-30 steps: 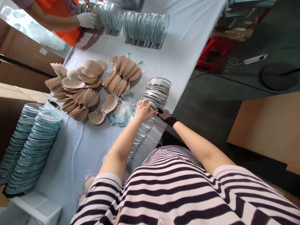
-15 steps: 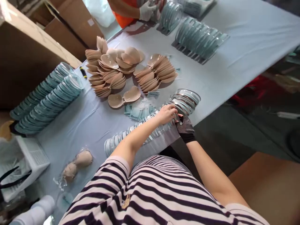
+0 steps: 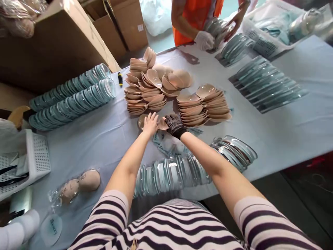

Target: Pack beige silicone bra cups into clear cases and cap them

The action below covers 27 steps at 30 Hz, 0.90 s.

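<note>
A beige stick-on bra with two joined cups (image 3: 162, 124) lies on the table in front of me. My left hand (image 3: 150, 124), bare, rests across its left cup with the fingers stretched and spread. On the other side, my right hand (image 3: 173, 124), in a black striped fingerless glove, is curled over the right cup's edge; its thumb side is partly hidden. Beige bra cups in nested stacks (image 3: 147, 93) stand just beyond my hands, with another stack (image 3: 204, 107) to the right. Printed teal sachets (image 3: 166, 147) lie below the bra.
Clear round plastic cases (image 3: 171, 173) line the near edge, with dark-rimmed ones (image 3: 235, 149) at right. Teal case rows (image 3: 70, 100) stand left. A bagged bra (image 3: 80, 184), white basket (image 3: 39, 152) and yellow-black tool (image 3: 120, 79) lie around. Across the table, a co-worker's gloved hand (image 3: 204, 40) handles cases.
Both my hands have left the dark-rimmed cases at the near edge and moved up and left to the single bra. The view has shifted, showing more of the co-worker.
</note>
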{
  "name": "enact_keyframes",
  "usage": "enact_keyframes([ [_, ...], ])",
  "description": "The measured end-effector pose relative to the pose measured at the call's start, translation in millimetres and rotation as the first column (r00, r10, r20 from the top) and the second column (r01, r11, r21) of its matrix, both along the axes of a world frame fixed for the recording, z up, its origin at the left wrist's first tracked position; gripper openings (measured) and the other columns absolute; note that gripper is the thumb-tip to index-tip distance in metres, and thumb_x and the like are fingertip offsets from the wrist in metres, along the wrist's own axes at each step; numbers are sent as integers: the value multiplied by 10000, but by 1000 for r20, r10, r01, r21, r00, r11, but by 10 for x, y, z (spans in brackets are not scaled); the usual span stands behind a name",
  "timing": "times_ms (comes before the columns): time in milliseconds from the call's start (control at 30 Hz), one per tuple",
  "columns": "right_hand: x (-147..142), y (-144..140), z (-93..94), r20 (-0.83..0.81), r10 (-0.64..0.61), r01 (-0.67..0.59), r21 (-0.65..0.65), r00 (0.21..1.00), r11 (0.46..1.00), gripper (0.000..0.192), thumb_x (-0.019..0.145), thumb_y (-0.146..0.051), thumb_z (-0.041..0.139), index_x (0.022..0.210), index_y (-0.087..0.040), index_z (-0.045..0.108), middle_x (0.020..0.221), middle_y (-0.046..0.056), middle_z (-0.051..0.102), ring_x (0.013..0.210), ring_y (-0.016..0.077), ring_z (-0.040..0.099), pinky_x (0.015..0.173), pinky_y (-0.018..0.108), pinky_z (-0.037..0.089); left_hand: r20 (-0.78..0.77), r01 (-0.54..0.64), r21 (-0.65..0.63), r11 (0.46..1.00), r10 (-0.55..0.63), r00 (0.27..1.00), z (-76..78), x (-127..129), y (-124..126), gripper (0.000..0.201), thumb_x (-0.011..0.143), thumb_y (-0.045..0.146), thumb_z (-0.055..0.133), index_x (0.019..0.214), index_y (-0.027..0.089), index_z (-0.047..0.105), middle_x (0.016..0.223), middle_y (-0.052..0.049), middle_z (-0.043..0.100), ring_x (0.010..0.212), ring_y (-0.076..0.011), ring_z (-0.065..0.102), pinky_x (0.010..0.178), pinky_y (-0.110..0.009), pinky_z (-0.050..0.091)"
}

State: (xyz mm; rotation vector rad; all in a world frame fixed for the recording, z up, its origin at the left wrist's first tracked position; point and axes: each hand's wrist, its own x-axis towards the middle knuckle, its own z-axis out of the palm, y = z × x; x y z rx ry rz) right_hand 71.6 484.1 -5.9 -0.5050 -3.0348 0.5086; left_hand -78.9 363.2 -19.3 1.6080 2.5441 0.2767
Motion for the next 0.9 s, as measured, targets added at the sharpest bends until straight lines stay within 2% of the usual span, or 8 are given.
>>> enact_keyframes([
  [100, -471, 59, -77, 165, 63, -75, 63, 984, 995, 683, 795, -248, 661, 1441, -121, 482, 1470, 178, 504, 1342, 374, 421, 1117, 508, 298, -30, 126, -181, 975, -134, 991, -39, -168, 127, 333, 761, 222, 697, 1092, 192, 717, 1489, -175, 493, 1467, -408, 280, 1167, -668, 160],
  [167, -631, 73, -121, 261, 69, -85, 51, 963, 995, 507, 811, -263, 645, 1301, -138, 611, 1322, 178, 628, 1242, 365, 524, 1083, 513, 324, -25, 214, -230, 949, -225, 974, -34, -205, 138, 152, 770, 205, 676, 902, 196, 749, 1230, -167, 676, 1405, -391, 388, 1172, -670, 112],
  [267, -693, 73, -100, 314, 115, -101, -60, 942, 993, 273, 866, -300, 571, 1061, -176, 716, 1109, 146, 729, 1020, 309, 647, 955, 437, 422, 6, 242, -224, 944, -247, 969, 138, -193, 32, 139, 785, 156, 615, 791, 218, 739, 870, -103, 733, 1116, -321, 627, 1171, -652, 123],
  [367, -580, 37, 143, 206, 269, -212, -261, 941, 942, 248, 871, -270, 532, 1034, -213, 711, 1051, 85, 748, 890, 218, 660, 786, 292, 452, 142, 217, -186, 958, -192, 971, 575, -110, -190, 221, 845, 201, 531, 795, 256, 739, 841, -54, 736, 856, -240, 683, 1107, -529, 331],
  [467, -309, -58, 602, 44, 416, -376, -349, 908, 859, 257, 824, -215, 541, 1022, -209, 704, 955, 46, 751, 763, 163, 611, 694, 243, 420, 353, 207, -173, 963, -135, 926, 1158, 67, -483, 212, 837, 297, 541, 757, 269, 735, 818, -22, 734, 788, -219, 669, 846, -340, 482],
  [600, 205, -316, 1188, 46, 519, -475, -340, 853, 811, 256, 804, -217, 544, 986, -221, 725, 868, 22, 747, 620, 121, 503, 605, 234, 361, 704, 244, -164, 956, -60, 708, 1660, 425, -872, 190, 770, 309, 575, 774, 234, 749, 785, 8, 719, 757, -179, 643, 664, -255, 452],
  [700, 594, -574, 1351, 125, 545, -467, -380, 829, 798, 266, 799, -220, 565, 996, -237, 742, 825, 3, 742, 585, 105, 481, 573, 223, 339, 829, 288, -211, 934, 15, 560, 1666, 738, -1103, 178, 726, 291, 593, 751, 206, 747, 735, 17, 697, 718, -163, 627, 622, -244, 436],
  [900, 1308, -1061, 1083, 115, 500, -291, -693, 859, 660, 253, 873, -330, 543, 921, -159, 723, 808, 7, 710, 689, 128, 560, 616, 215, 420, 841, 300, -169, 939, -21, 540, 1470, 1427, -1450, 191, 732, 321, 601, 726, 179, 728, 663, 26, 627, 681, -152, 571, 575, -253, 390],
])
